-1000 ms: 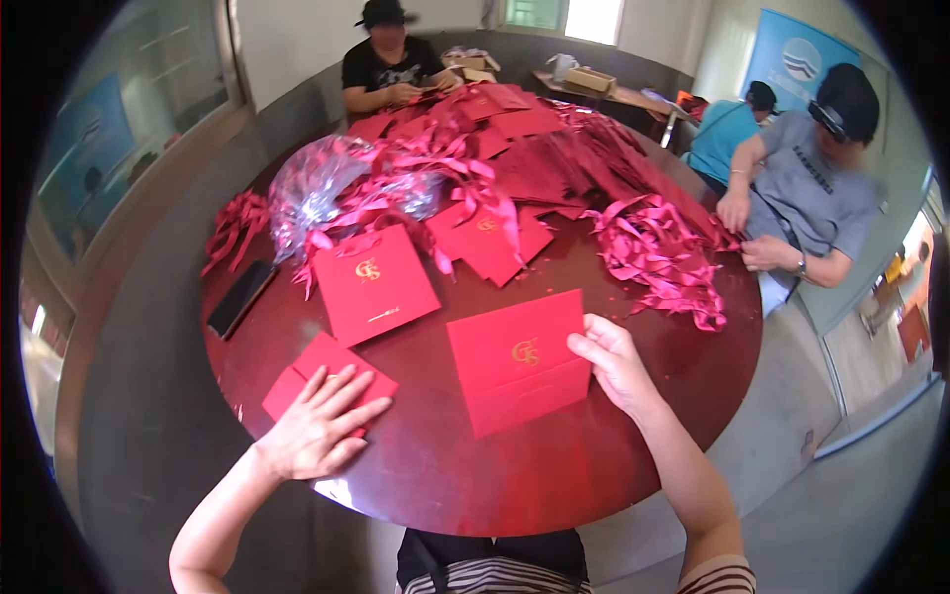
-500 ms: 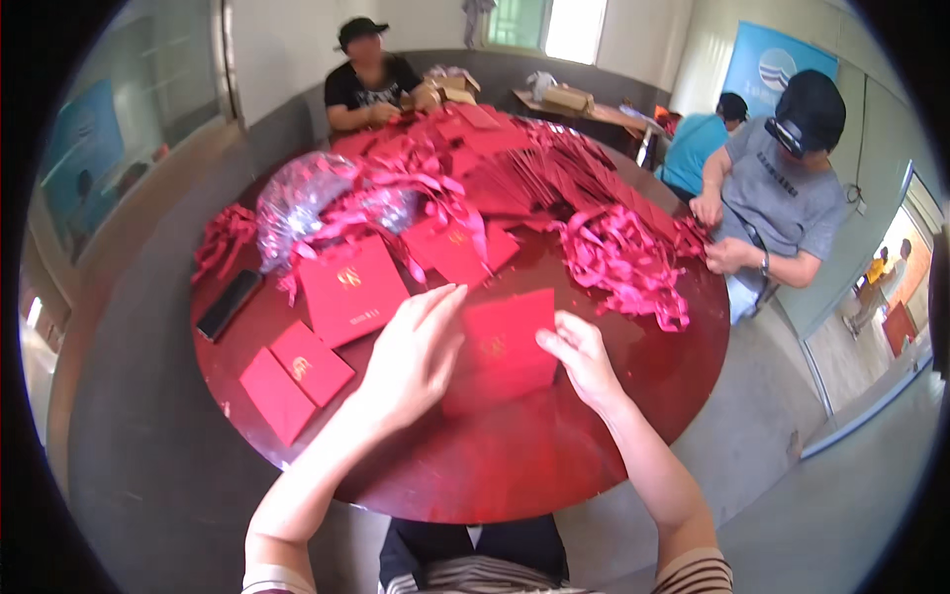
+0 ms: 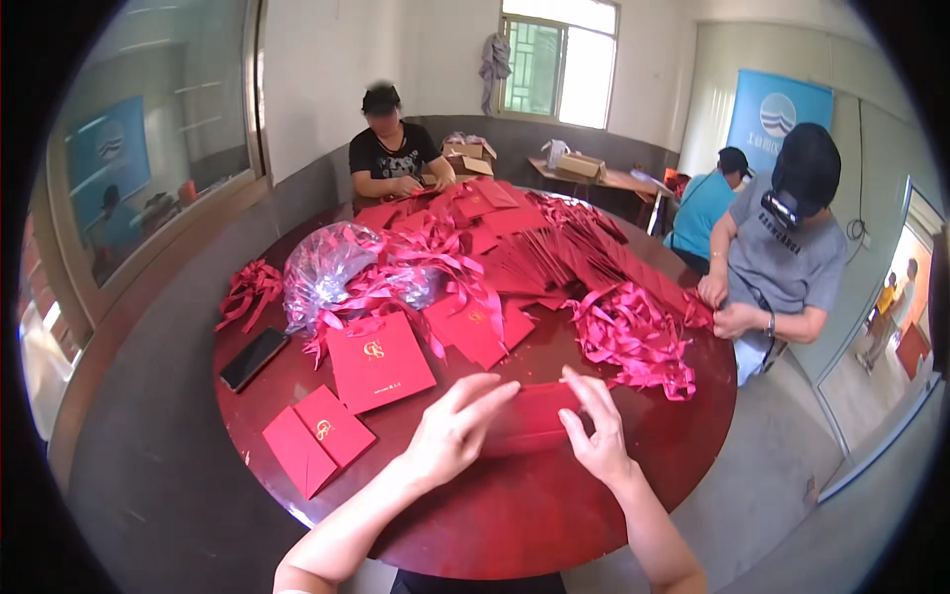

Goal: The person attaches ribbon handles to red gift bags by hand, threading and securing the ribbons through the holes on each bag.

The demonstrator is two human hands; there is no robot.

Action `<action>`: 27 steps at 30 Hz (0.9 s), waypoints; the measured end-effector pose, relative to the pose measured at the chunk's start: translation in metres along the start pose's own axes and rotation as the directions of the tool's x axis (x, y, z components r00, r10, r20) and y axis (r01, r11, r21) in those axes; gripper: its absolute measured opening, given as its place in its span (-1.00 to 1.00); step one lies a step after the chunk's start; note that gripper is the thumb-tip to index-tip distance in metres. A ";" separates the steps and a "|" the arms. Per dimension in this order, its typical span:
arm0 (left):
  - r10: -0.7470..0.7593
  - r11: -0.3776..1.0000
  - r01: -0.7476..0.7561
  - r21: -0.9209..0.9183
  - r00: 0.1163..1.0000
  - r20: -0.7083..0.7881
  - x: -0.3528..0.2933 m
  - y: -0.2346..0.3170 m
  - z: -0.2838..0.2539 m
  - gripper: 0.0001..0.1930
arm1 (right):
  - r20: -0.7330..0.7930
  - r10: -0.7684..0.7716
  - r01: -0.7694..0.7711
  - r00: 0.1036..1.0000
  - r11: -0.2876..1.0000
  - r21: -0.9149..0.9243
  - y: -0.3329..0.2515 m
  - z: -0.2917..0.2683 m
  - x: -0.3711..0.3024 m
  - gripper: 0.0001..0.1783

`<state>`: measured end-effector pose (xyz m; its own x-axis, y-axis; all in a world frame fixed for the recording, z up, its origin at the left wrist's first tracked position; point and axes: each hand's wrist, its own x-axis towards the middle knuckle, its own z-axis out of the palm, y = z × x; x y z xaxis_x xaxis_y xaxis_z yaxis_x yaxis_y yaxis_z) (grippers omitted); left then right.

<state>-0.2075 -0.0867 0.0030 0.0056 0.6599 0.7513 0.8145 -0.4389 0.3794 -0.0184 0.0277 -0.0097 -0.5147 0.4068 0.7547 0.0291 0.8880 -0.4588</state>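
A red paper bag (image 3: 531, 414) is held between my two hands above the near part of the table, tilted so that its long edge shows. My left hand (image 3: 457, 428) grips its left end with the fingers stretched along it. At the right end, my right hand (image 3: 599, 426) has the bag between thumb and fingers. Just beyond my left hand lies a larger flat red bag (image 3: 379, 361) with a gold emblem. Left of my left forearm, a smaller red bag (image 3: 317, 438) lies with its flap folded.
Pink-red ribbons (image 3: 633, 342) lie heaped to the right, and fanned red bags (image 3: 554, 252) cover the far middle. A clear plastic bag (image 3: 327, 267) sits beyond a black phone (image 3: 254, 359) at the left. Co-workers (image 3: 792, 218) handle things around the round table (image 3: 475, 540).
The red paper bag has tipped from facing me flat to a narrow, edge-on view. My right hand's fingers now reach over its top edge. The view has tilted upward.
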 end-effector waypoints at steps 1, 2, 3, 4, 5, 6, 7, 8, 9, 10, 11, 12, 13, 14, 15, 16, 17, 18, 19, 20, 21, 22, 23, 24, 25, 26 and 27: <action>0.016 1.000 -0.016 0.015 1.000 -0.009 -0.003 0.000 -0.001 -0.59 | 0.033 -0.056 0.058 0.998 0.996 -0.062 -0.002 0.001 0.000 -0.44; 0.026 1.000 -0.026 0.001 1.000 0.005 -0.006 0.001 -0.004 -0.57 | 0.021 -0.012 0.011 1.000 1.000 0.024 -0.007 0.003 -0.001 -0.50; 0.040 0.999 -0.040 -0.004 0.999 0.012 -0.007 0.002 -0.005 -0.54 | 0.031 -0.018 0.017 0.999 1.000 0.023 -0.008 0.004 0.000 -0.50; 0.077 0.997 -0.077 -0.005 0.997 0.005 -0.009 0.000 -0.005 -0.52 | 0.022 -0.035 0.035 0.999 0.999 0.008 -0.007 0.004 0.001 -0.50; 0.112 0.994 -0.112 -0.007 0.994 -0.001 -0.010 -0.002 -0.005 -0.50 | 0.013 -0.050 0.050 0.999 0.999 -0.007 -0.007 0.004 0.000 -0.51; 0.109 0.994 -0.109 -0.010 0.994 -0.006 -0.009 -0.003 -0.007 -0.50 | 0.010 -0.063 0.063 0.998 0.998 0.000 -0.008 0.003 0.002 -0.53; 0.138 0.990 -0.137 -0.024 0.990 0.005 -0.008 -0.005 -0.009 -0.49 | 0.011 -0.094 0.094 0.996 0.996 0.000 -0.007 0.002 0.004 -0.57; 0.164 0.986 -0.164 -0.035 0.986 0.014 -0.007 -0.007 -0.010 -0.47 | -0.005 -0.099 0.099 0.995 0.995 -0.004 -0.007 0.003 0.006 -0.58; 0.159 0.987 -0.159 -0.035 0.987 0.011 -0.008 -0.009 -0.010 -0.47 | -0.023 -0.104 0.104 0.994 0.995 -0.007 -0.008 0.004 0.008 -0.60; 0.153 0.987 -0.152 -0.056 0.988 0.010 -0.008 -0.009 -0.008 -0.47 | -0.015 -0.100 0.100 0.995 0.995 -0.011 -0.009 0.002 0.009 -0.60; 0.147 0.986 -0.146 -0.077 0.989 0.009 -0.008 -0.009 -0.007 -0.47 | -0.045 -0.100 0.100 0.994 0.995 -0.016 -0.010 0.002 0.010 -0.62; 0.154 0.986 -0.153 -0.067 0.988 0.008 -0.005 -0.009 -0.007 -0.48 | -0.075 -0.102 0.100 0.992 0.995 -0.021 -0.012 0.001 0.009 -0.64; 0.156 0.986 -0.155 -0.067 0.988 0.008 -0.005 -0.008 -0.006 -0.48 | -0.077 -0.102 0.101 0.992 0.995 -0.022 -0.014 0.001 0.009 -0.64; 0.149 0.986 -0.148 -0.081 0.989 0.005 -0.005 -0.007 -0.006 -0.49 | -0.054 -0.105 0.106 0.993 0.994 0.016 -0.015 0.001 0.008 -0.67; 0.143 0.985 -0.142 -0.094 0.990 0.003 -0.004 -0.006 -0.005 -0.49 | -0.032 -0.110 0.112 0.993 0.992 0.053 -0.017 0.000 0.009 -0.69; 0.154 0.984 -0.154 -0.092 0.988 -0.007 -0.005 -0.008 -0.003 -0.52 | -0.012 -0.134 0.134 0.991 0.989 0.064 -0.022 0.000 0.012 -0.72; 0.162 0.983 -0.162 -0.093 0.987 -0.001 -0.006 -0.007 -0.004 -0.52 | 0.039 -0.089 0.083 0.995 0.986 0.145 -0.024 0.001 0.013 -0.75; 0.145 0.987 -0.145 -0.075 0.989 -0.003 -0.008 -0.006 -0.005 -0.53 | 0.060 -0.071 0.059 0.996 0.982 0.181 -0.028 0.001 0.015 -0.78; 0.128 0.990 -0.128 -0.059 0.992 -0.004 -0.009 -0.006 -0.006 -0.54 | 0.081 -0.052 0.033 0.995 0.976 0.216 -0.031 0.001 0.019 -0.81; 0.132 0.990 -0.132 -0.056 0.991 -0.005 -0.010 -0.006 -0.005 -0.56 | 0.070 -0.049 0.033 0.996 0.976 0.213 -0.032 -0.004 0.023 -0.81; 0.141 0.988 -0.140 -0.058 0.990 0.002 -0.009 -0.007 -0.005 -0.56 | 0.153 -0.063 0.040 0.986 0.988 0.150 -0.031 -0.011 0.029 -0.83; 0.148 0.987 -0.148 -0.058 0.989 -0.002 -0.009 -0.006 -0.005 -0.56 | 0.243 -0.070 0.049 0.968 0.995 0.091 -0.031 -0.015 0.033 -0.84; 0.153 0.987 -0.153 -0.058 0.988 -0.006 -0.009 -0.006 -0.005 -0.57 | 0.240 -0.065 0.044 0.969 0.995 0.092 -0.035 -0.017 0.037 -0.84; 0.135 0.988 -0.135 -0.071 0.991 -0.002 -0.011 -0.007 -0.004 -0.61 | 0.275 -0.039 0.029 0.961 0.999 0.040 -0.039 -0.018 0.041 -0.84; 0.137 0.988 -0.136 -0.073 0.991 0.000 -0.010 -0.006 -0.003 -0.61 | 0.308 -0.015 0.021 0.951 1.000 -0.016 -0.041 -0.020 0.045 -0.84; 0.128 0.989 -0.129 -0.078 0.992 -0.022 -0.009 -0.004 -0.004 -0.63 | 0.316 0.000 0.002 0.949 1.000 -0.007 -0.041 -0.019 0.047 -0.84; 0.116 0.989 -0.120 -0.083 0.992 -0.044 -0.009 -0.001 -0.004 -0.65 | 0.317 0.002 -0.001 0.948 1.000 -0.006 -0.039 -0.017 0.050 -0.84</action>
<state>-0.2113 -0.0945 -0.0016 0.0745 0.5767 0.8136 0.7568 -0.5640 0.3305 -0.0305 0.0174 0.0541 -0.7597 0.3200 0.5661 0.0342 0.8890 -0.4567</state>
